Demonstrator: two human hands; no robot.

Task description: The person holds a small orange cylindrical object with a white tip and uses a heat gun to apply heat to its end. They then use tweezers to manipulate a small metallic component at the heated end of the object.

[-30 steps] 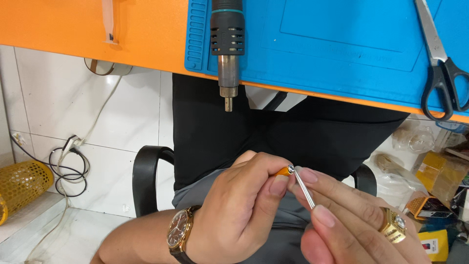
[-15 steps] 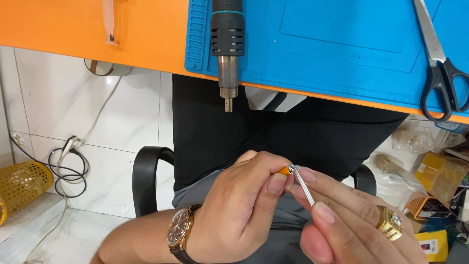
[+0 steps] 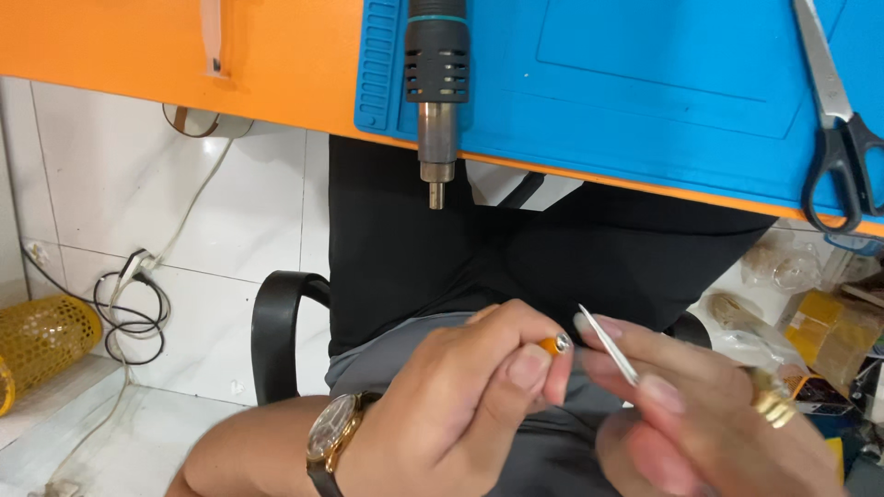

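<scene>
Left hand (image 3: 451, 405) pinched a small orange-tipped part (image 3: 555, 345) in closed fingers while right hand (image 3: 709, 414) gripped a thin metal blade (image 3: 608, 344) at its end, mid-fitting; alignment needed steady fingertips.

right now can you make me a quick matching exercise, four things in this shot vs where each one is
Things:
1. hot air gun
2. scissors
3. wristwatch
4. yellow mesh basket

Places:
A. on the left wrist
B. on the floor at far left
C. nozzle overhanging the table edge
D. on the blue mat, far right

Pairs: 1-C, 2-D, 3-A, 4-B
</scene>
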